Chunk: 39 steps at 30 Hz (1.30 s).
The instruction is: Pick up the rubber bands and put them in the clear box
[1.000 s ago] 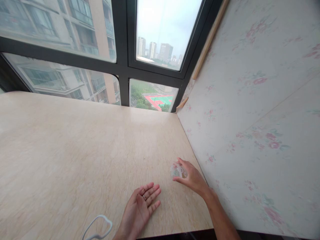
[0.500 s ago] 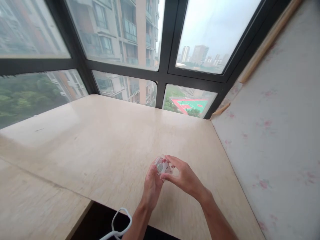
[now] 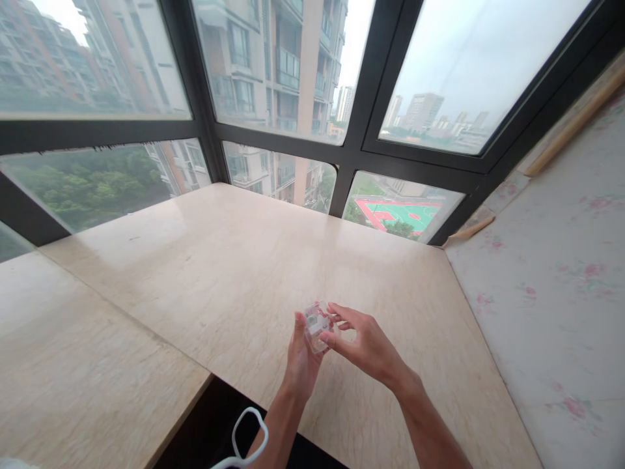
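Note:
A small clear plastic box point(image 3: 316, 327) with rounded corners is held up above the pale tabletop, tilted towards me. Something whitish and pale green shows in it, too small to name. My left hand point(image 3: 303, 361) holds the box from below and the left, its thumb along the left side and its other fingers mostly hidden behind. From the right, my right hand point(image 3: 359, 335) grips the box's right edge between thumb and fingertips.
The marbled tabletop point(image 3: 234, 273) runs to dark-framed windows point(image 3: 351, 156). A seam and a dark cut-out point(image 3: 205, 423) lie at the lower left, with a white cable loop point(image 3: 251, 443) over the cut-out. A flowered wall point(image 3: 551, 312) bounds the right side.
The view has turned to the left. The box's face shows more now, with my left thumb moved off it to the side and my right fingers still at its right edge.

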Each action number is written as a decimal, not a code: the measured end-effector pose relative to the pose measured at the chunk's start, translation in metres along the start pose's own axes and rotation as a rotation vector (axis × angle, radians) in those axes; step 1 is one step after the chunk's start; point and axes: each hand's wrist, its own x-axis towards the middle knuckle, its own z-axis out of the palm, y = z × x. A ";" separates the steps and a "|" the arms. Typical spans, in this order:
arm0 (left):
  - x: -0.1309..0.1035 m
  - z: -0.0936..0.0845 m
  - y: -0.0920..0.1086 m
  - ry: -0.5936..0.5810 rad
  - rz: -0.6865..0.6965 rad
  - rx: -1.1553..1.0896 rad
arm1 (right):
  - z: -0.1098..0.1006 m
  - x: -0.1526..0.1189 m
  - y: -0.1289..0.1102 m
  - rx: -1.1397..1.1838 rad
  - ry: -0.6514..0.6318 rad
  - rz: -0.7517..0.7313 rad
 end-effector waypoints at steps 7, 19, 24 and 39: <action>-0.002 -0.002 0.004 0.083 -0.002 0.162 | 0.000 -0.005 -0.005 0.067 -0.006 0.144; -0.003 -0.005 -0.014 0.229 0.263 0.428 | 0.015 0.000 -0.011 0.170 -0.080 0.087; -0.002 -0.012 -0.012 0.205 0.269 0.411 | 0.017 -0.002 -0.006 0.219 -0.083 0.128; 0.001 -0.024 -0.008 0.155 0.256 0.475 | 0.014 0.010 -0.006 0.192 -0.130 0.104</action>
